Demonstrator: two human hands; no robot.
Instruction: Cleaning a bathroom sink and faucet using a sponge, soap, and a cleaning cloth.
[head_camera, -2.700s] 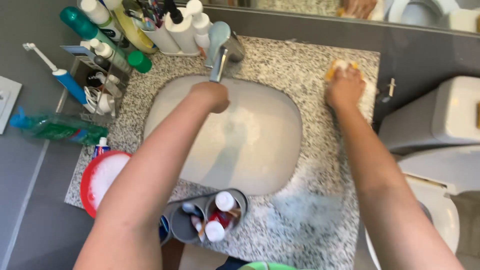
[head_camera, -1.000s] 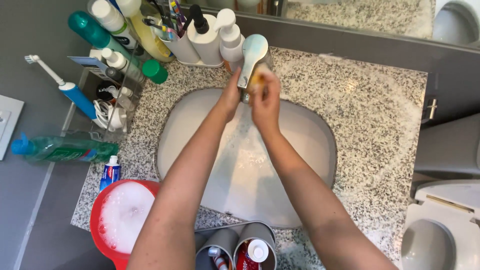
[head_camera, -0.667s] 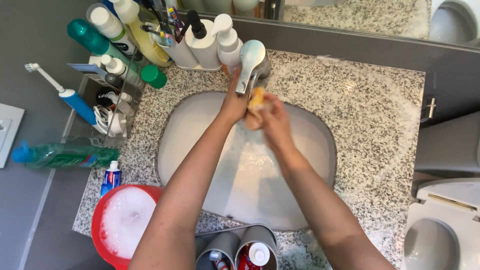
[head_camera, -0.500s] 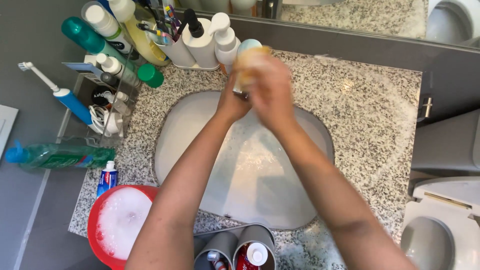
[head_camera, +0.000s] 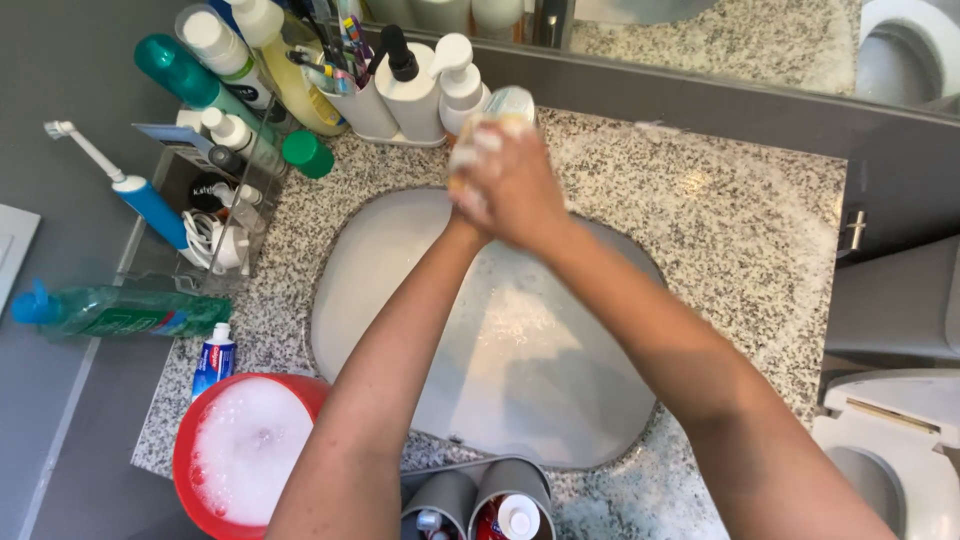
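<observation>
Nearest you stand two grey cups (head_camera: 470, 500) and one red basin (head_camera: 245, 455) of suds. Over the sink (head_camera: 520, 350) your right hand (head_camera: 515, 185) is closed over the tap (head_camera: 508, 102), pressing a yellow sponge (head_camera: 462, 165) to it; your left hand (head_camera: 462, 215) is mostly hidden beneath, grip unclear. The sponge looks soft, light, soapy, so likely slippery: pinch it across the middle. Behind stand two pump bottles (head_camera: 435, 85).

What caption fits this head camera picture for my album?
Soapy right hand rubs the tap above the sink.
</observation>
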